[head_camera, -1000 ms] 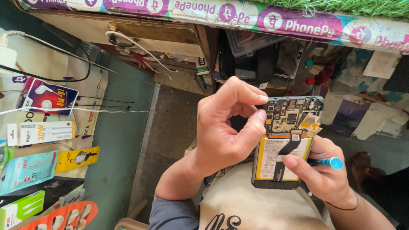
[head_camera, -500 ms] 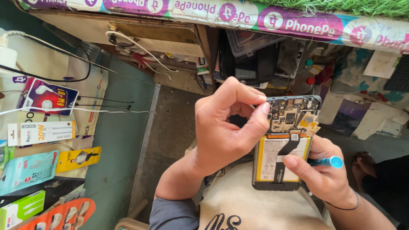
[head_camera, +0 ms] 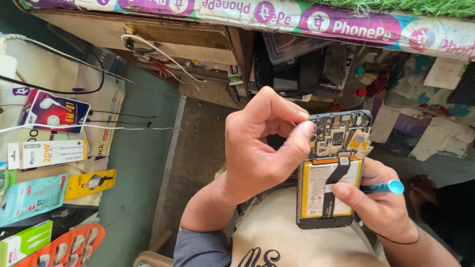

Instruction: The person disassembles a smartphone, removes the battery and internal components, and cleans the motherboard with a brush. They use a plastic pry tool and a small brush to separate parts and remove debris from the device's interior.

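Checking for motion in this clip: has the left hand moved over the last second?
Yes, slightly. The left hand has edged right; its fingers now pinch at the phone board's left edge.

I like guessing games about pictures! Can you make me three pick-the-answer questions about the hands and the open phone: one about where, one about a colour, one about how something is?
1. Where does the left hand touch the opened phone?
A. Its top edge, by the circuit board
B. Its bottom edge
C. Nowhere

2. What colour is the tool in the right hand?
A. Red
B. Blue
C. Green

3. How is the phone?
A. Back cover on
B. Back off, yellow battery showing
C. Lying on a table

Answers: 1 A, the fingertips pinch at the board's upper left edge. 2 B, its blue end sticks out past the fingers. 3 B, board and battery are bare, and the right hand holds it up.
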